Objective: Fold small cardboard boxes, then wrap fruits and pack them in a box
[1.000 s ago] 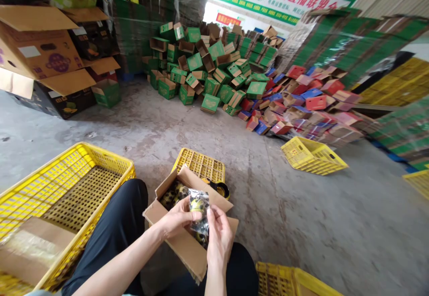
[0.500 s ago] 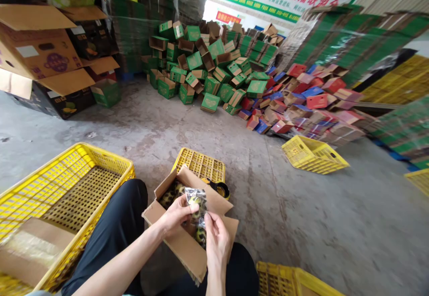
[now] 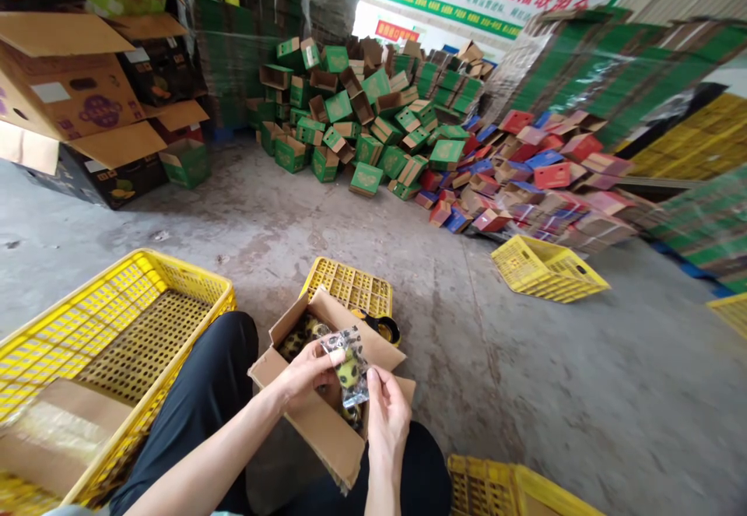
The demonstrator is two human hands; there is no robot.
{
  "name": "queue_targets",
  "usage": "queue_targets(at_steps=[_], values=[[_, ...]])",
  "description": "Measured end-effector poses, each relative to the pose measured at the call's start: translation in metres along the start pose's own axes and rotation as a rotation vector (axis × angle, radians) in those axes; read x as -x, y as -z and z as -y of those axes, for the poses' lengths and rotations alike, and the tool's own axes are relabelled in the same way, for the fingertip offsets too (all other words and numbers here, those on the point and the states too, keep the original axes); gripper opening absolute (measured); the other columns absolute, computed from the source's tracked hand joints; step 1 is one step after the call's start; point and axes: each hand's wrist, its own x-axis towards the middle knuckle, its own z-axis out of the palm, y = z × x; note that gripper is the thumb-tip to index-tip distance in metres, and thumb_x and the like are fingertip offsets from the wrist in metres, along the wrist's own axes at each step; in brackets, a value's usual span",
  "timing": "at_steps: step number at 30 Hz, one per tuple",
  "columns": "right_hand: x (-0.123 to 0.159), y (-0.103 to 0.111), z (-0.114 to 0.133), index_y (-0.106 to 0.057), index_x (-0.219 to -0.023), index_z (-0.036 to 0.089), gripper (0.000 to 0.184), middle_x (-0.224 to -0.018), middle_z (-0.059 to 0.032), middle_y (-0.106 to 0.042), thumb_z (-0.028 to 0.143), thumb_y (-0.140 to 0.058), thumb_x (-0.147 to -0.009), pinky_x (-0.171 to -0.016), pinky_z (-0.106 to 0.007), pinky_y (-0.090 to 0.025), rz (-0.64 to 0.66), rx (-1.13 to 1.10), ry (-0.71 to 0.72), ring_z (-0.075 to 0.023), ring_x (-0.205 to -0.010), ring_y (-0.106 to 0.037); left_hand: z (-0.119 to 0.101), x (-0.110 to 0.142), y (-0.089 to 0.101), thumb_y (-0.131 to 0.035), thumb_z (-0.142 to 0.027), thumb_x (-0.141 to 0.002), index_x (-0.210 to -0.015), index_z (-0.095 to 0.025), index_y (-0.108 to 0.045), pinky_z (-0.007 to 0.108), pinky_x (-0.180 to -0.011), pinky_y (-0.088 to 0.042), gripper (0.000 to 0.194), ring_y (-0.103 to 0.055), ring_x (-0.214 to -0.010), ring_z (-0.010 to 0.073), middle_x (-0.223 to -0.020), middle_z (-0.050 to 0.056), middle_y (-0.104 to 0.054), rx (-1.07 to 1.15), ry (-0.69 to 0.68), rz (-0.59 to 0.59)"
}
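Observation:
Between my hands is a small clear plastic packet (image 3: 348,368) with dark spots, and something yellow-green shows through it. My left hand (image 3: 308,372) grips its left side with the thumb on top. The fingers of my right hand (image 3: 386,407) pinch its lower right edge. Both hands are over an open cardboard box (image 3: 327,432), its flaps spread outward. Inside the box lie several similar spotted yellow-green packets (image 3: 293,338), partly hidden by my left hand and the held packet. A black and yellow ring-shaped object (image 3: 386,331) sits just behind the box.
A yellow crate (image 3: 350,284) stands behind the box. To my left is a large yellow crate (image 3: 225,292) with a cardboard piece (image 3: 64,430) inside. Another crate (image 3: 548,267) is on the floor at right, one (image 3: 484,485) near my right knee. Green cartons (image 3: 367,177) and red-blue cartons (image 3: 552,176) are heaped ahead.
The packet has turned from upright to slanting, its lower end swinging right. My right hand dipped slightly, then moved a little right, still pinching its edge. The box stays in place.

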Motion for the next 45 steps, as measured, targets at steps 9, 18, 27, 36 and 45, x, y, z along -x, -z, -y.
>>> queue_targets(at_steps=[9, 18, 27, 36, 45], values=[[0.005, -0.011, -0.008, -0.072, -0.123, 0.017, 0.067, -0.12, -0.0158, -0.077, 0.066, -0.077, -0.077, -0.086, -0.039, -0.063, -0.038, -0.213, -0.074, -0.0327, -0.106, -0.075, 0.005, -0.003, 0.003, -0.093, -0.054, -0.066, -0.102, -0.016, -0.069, 0.032, -0.078, -0.061, 0.058, -0.074, -0.083, 0.0196, -0.097, 0.008, -0.075, -0.033, 0.0, -0.197], [0.006, -0.004, 0.001, -0.081, -0.105, 0.013, 0.065, -0.102, -0.017, -0.081, 0.071, -0.071, -0.079, -0.079, -0.035, -0.063, -0.005, 0.034, -0.004, -0.0312, -0.088, -0.078, 0.001, -0.003, 0.005, -0.092, -0.053, -0.069, -0.115, -0.018, -0.07, 0.032, -0.07, -0.063, 0.062, -0.073, -0.08, 0.0186, -0.104, 0.009, -0.074, -0.091, 0.074, -0.152], [-0.004, 0.002, 0.023, -0.081, -0.106, 0.016, 0.065, -0.087, -0.0132, -0.081, 0.074, -0.064, -0.083, -0.061, -0.031, -0.058, -0.08, 0.277, 0.099, -0.0268, -0.069, -0.075, 0.0, -0.001, 0.001, -0.095, -0.044, -0.068, -0.124, -0.02, -0.068, 0.025, -0.065, -0.062, 0.066, -0.071, -0.078, 0.0149, -0.11, 0.008, -0.071, -0.031, 0.073, -0.118], [-0.002, -0.001, 0.008, -0.069, -0.135, 0.024, 0.057, -0.156, -0.0154, -0.053, 0.055, -0.073, -0.087, -0.082, -0.036, -0.064, 0.106, -0.103, 0.109, -0.0328, -0.124, -0.067, 0.0, -0.007, 0.006, -0.093, -0.049, -0.07, -0.102, -0.015, -0.069, 0.02, -0.059, -0.06, 0.053, -0.067, -0.068, 0.0115, -0.091, 0.005, -0.069, 0.014, 0.113, -0.201], [-0.004, 0.003, 0.01, -0.081, -0.102, 0.015, 0.051, -0.12, -0.0182, -0.076, 0.061, -0.077, -0.081, -0.076, -0.036, -0.064, -0.03, -0.08, 0.046, -0.0266, -0.086, -0.076, -0.002, 0.001, 0.009, -0.081, -0.064, -0.079, -0.148, -0.029, -0.053, 0.035, -0.078, -0.062, 0.082, -0.077, -0.09, 0.0232, -0.134, 0.015, -0.064, -0.01, 0.105, -0.031]])
